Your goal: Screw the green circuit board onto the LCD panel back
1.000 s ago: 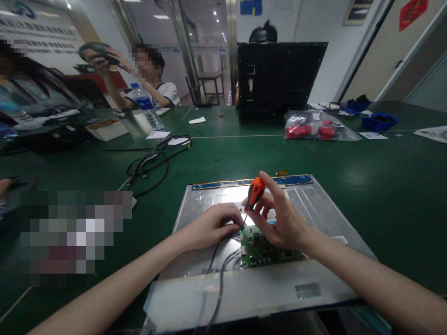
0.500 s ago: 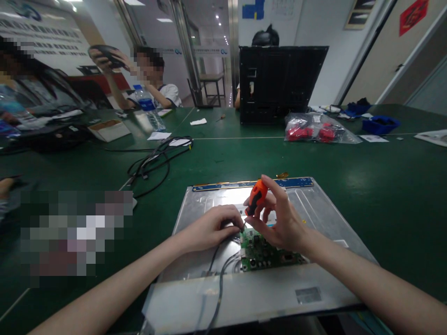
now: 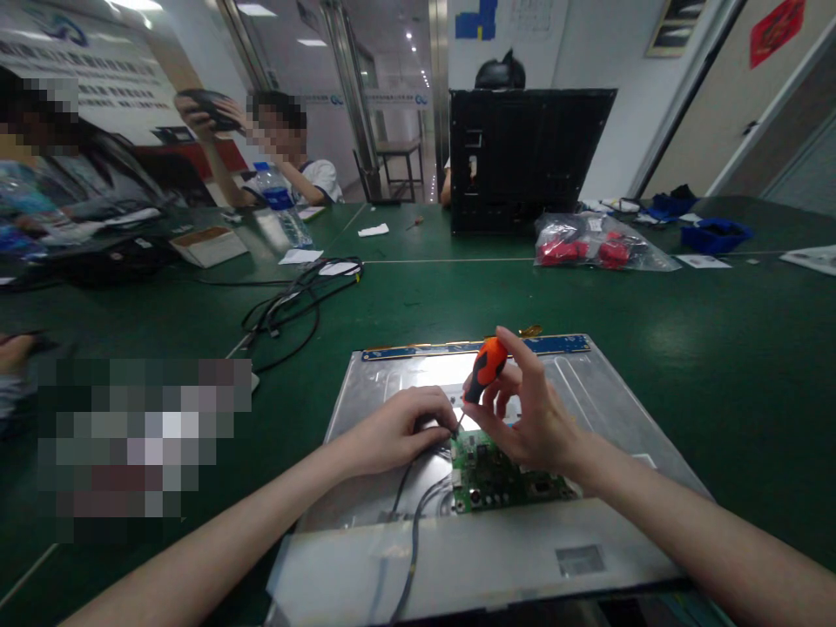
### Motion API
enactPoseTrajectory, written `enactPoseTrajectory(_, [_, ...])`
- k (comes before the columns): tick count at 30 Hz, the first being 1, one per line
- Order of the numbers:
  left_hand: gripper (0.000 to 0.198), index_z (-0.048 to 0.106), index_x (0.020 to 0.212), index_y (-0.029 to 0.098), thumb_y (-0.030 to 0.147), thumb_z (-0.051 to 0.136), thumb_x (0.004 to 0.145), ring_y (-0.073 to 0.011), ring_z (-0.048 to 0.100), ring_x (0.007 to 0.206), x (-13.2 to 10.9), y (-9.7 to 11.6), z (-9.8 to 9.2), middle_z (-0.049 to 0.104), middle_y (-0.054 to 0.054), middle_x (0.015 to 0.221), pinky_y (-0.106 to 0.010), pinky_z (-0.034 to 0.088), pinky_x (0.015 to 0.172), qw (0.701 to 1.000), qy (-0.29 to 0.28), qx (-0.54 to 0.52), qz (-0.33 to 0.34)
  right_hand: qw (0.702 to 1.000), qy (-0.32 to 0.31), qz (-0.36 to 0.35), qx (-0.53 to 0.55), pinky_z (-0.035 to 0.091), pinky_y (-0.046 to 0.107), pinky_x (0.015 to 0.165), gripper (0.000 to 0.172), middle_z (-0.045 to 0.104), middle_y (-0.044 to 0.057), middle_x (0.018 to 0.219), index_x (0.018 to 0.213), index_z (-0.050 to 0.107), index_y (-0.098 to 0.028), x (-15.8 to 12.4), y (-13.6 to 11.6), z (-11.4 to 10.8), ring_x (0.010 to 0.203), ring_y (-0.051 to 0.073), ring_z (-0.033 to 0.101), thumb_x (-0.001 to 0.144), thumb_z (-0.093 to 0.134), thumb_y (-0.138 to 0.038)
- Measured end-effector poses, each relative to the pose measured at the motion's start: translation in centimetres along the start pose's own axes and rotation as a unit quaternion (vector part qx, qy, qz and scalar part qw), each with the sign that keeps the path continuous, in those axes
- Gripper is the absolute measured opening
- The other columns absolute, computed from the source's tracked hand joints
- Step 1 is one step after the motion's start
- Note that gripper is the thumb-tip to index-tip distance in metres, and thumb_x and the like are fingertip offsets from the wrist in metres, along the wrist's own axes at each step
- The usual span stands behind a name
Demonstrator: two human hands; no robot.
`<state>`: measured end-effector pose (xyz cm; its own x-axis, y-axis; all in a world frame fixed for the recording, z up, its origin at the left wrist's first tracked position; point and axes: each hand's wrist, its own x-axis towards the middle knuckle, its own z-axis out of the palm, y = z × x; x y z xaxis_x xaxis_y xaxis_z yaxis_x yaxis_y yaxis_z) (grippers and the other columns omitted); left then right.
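An orange and black screwdriver (image 3: 488, 366) is in my right hand (image 3: 532, 409), its shaft slanting down to the upper left corner of the green circuit board (image 3: 502, 477). My right index finger rests on top of its handle. Close by, my left hand (image 3: 408, 428) is closed, thumb and fingers pinched at the screwdriver's tip and board corner; what they pinch is hidden. The board lies on the metal back of a display panel (image 3: 568, 392), partly covered by my right hand. Dark cables (image 3: 418, 531) run from the board's left side over the panel's pale front strip.
Coiled black cables (image 3: 287, 305) lie on the green table, left of the panel. Farther back are a water bottle (image 3: 282, 205), a cardboard box (image 3: 209, 246), a black monitor (image 3: 529, 161), a plastic bag with red items (image 3: 597, 244) and a blue box (image 3: 715, 235). Other people sit at left.
The screwdriver handle leans slightly more to the right, and my right fingers have shifted a little with it. My left hand keeps its pinch by the board's corner.
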<state>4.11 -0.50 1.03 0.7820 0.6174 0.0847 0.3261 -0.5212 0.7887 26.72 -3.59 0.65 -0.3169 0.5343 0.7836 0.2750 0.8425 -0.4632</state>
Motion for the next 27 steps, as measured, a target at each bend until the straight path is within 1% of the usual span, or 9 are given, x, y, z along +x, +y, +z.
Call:
enactPoseTrajectory(5, [0.009,0.068,0.092,0.020,0.019,0.060,0.096,-0.0203,0.062,0.088,-0.08,-0.04,0.02,0.069,-0.002,0.089,-0.032,0.047,0.083,1.000,0.000,0.001,0.005,1.000,-0.009,-0.001,-0.006,0.051,0.020,0.044,0.089,0.066,0.002,0.099,0.167,0.008,-0.033,-0.01,-0.19,-0.26,0.058,0.011,0.062,0.097,0.060,-0.015])
enactPoseTrajectory(9, [0.009,0.069,0.093,0.020,0.018,0.060,0.096,-0.0207,0.063,0.091,-0.13,-0.13,0.08,0.071,-0.004,0.094,-0.033,0.047,0.086,1.000,0.000,0.002,0.004,1.000,-0.020,-0.004,0.002,0.055,0.022,0.048,0.090,0.069,0.005,0.103,0.167,0.008,-0.030,0.01,-0.39,-0.45,0.063,0.012,0.065,0.095,0.058,-0.011])
enactPoseTrajectory(12, [0.009,0.068,0.091,0.020,0.018,0.060,0.095,-0.0206,0.063,0.091,-0.10,-0.14,0.10,0.071,-0.004,0.092,-0.032,0.047,0.085,1.000,0.001,0.002,0.003,1.000,-0.017,-0.009,0.004,0.055,0.022,0.048,0.089,0.070,0.004,0.101,0.167,0.009,-0.030,0.02,-0.36,-0.45,0.062,0.012,0.065,0.094,0.056,-0.009])
enactPoseTrajectory(17, [0.010,0.069,0.091,0.020,0.017,0.059,0.094,-0.0208,0.064,0.091,-0.06,-0.01,0.10,0.069,-0.003,0.093,-0.033,0.048,0.084,1.000,0.006,0.004,0.005,1.000,-0.002,-0.006,-0.014,0.054,0.021,0.046,0.085,0.068,0.003,0.099,0.166,0.013,-0.033,0.00,-0.06,-0.35,0.059,0.011,0.063,0.097,0.058,-0.012])
enactPoseTrajectory(23, [0.010,0.067,0.089,0.020,0.020,0.060,0.095,-0.0207,0.061,0.088,-0.10,0.15,0.08,0.067,-0.003,0.088,-0.032,0.047,0.081,1.000,0.008,0.006,0.005,1.000,-0.006,-0.017,-0.016,0.053,0.019,0.045,0.081,0.066,0.000,0.094,0.164,0.016,-0.035,0.09,0.00,-0.40,0.058,0.011,0.063,0.099,0.062,-0.018])
enactPoseTrajectory(27, [0.009,0.067,0.089,0.020,0.019,0.061,0.094,-0.0205,0.061,0.088,-0.10,0.14,0.10,0.068,-0.002,0.089,-0.032,0.046,0.082,1.000,0.010,0.003,0.005,1.000,-0.019,-0.019,-0.015,0.056,0.023,0.047,0.083,0.070,0.005,0.100,0.166,0.013,-0.031,0.23,-0.40,-0.51,0.063,0.014,0.067,0.098,0.057,-0.013])
